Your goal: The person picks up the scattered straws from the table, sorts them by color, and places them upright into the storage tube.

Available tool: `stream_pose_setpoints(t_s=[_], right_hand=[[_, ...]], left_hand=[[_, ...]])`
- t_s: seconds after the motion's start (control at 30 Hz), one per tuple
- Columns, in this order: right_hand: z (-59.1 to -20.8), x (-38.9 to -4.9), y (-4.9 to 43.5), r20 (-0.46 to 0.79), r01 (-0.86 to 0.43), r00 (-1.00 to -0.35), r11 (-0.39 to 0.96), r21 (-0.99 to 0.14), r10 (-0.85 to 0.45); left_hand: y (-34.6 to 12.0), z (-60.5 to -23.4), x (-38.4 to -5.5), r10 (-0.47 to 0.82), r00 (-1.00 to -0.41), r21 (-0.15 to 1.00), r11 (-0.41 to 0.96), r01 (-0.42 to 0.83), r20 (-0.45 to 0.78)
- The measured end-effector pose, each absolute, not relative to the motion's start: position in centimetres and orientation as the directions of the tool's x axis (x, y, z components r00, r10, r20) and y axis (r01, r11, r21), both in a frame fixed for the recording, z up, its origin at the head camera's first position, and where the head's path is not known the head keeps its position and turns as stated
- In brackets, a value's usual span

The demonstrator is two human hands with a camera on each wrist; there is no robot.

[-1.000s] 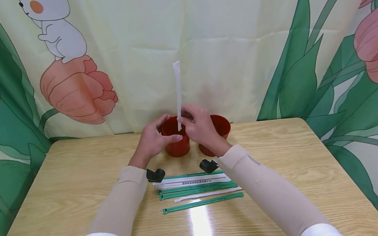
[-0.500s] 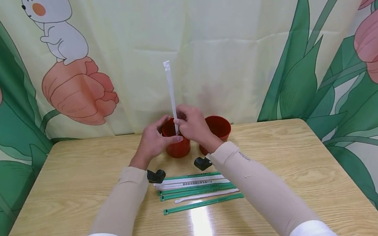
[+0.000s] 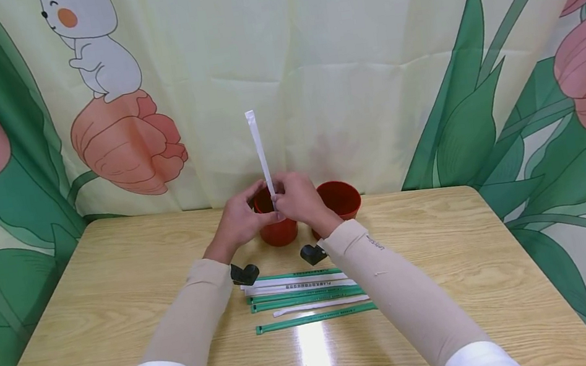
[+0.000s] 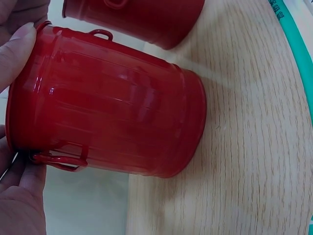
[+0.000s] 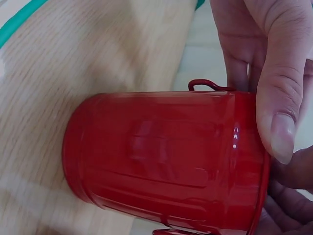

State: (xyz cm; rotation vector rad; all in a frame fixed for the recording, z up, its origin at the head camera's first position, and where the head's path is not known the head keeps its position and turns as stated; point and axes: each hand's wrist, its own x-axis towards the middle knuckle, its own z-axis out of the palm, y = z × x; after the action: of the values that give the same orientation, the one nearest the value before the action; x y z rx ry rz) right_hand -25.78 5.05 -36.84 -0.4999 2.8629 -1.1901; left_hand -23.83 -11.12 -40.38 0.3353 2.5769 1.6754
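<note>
Two small red buckets with wire-loop handles stand side by side at the table's back edge. My left hand [image 3: 239, 220] holds the left bucket [image 3: 279, 233] by its rim; in the left wrist view the thumb lies on the rim of this bucket [image 4: 122, 98] and fingers are by its handle [image 4: 63, 160]. My right hand [image 3: 300, 201] pinches a white paper-wrapped straw [image 3: 259, 150] near its lower end. The straw leans left over that bucket's mouth, its tip hidden among the fingers. Just right, partly behind my right hand, is the other bucket [image 3: 341, 198].
Several green-wrapped straws [image 3: 312, 318] and white-wrapped straws [image 3: 318, 306] lie crosswise on the wooden table [image 3: 119, 307], in front of the buckets. A printed curtain [image 3: 350, 106] hangs right behind the table. Black wrist cameras [image 3: 245, 274] sit under both wrists.
The straw has moved left and lower and now tilts left, its top end dropping. My right hand shifted slightly left toward the left hand, which keeps its hold on the bucket.
</note>
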Motion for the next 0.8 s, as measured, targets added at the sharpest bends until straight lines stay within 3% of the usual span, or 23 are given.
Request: stream_pose_setpoints(t_s=[0.23,0.4,0.8], right_hand=[[-35.9,-25.6,4.9,0.055,-0.243,-0.96,0.719,-0.651,-0.275],[-35.5,-25.0,5.9,0.082,-0.234,-0.967,0.704,-0.671,-0.243],[-35.9,-21.0,9.0,0.242,-0.424,-0.9,0.605,-0.674,-0.362]], left_hand=[[-11.1,-40.5,-23.9,0.204,-0.976,0.919,0.365,0.146,0.074],[-11.0,-40.4,-24.0,0.213,-0.975,0.923,0.358,0.142,0.067],[-11.2,-40.6,-24.1,0.213,-0.976,0.922,0.369,0.114,0.036]])
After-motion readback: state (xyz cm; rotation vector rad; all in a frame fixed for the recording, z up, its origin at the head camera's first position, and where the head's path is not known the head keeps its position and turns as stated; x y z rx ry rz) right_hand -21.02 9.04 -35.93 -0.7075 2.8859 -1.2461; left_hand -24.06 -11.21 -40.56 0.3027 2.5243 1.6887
